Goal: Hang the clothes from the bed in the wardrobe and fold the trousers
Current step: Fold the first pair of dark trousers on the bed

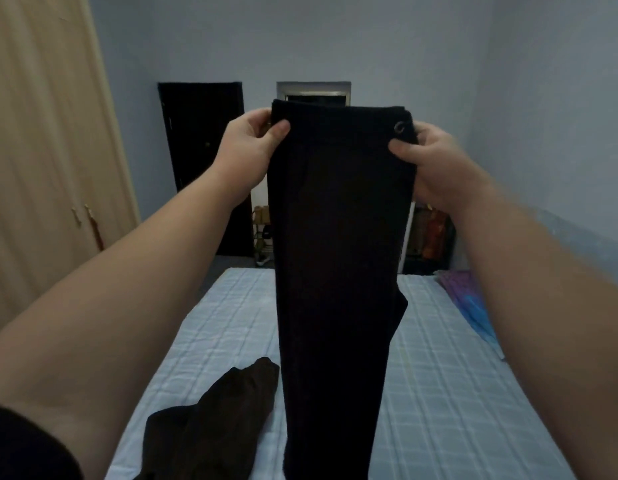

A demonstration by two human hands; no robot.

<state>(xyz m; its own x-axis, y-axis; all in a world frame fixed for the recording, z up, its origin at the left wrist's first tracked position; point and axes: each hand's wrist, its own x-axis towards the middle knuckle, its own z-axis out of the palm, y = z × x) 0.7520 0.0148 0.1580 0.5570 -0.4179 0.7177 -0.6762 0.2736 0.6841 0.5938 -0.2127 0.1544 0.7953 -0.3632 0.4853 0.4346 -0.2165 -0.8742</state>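
Both hands were raised in front of the head camera, holding a pair of dark trousers (338,237) by the waistband. The left hand (246,150) pinched the left corner of the waistband between thumb and fingers; the right hand (435,161) gripped the right corner, thumb on the front, just beside a metal button (399,127). The trousers hung straight down, legs laid together, above the bed (456,393), which carried a pale checked sheet; whether the hems touched the bed could not be told. A dark brown garment (217,420) lay crumpled on the bed, left of the trousers. A purple and blue cloth (470,299) lay at the bed's right edge. The beige wardrobe (40,150) stood at left, doors closed. A dark door (203,150) stood in the far wall.
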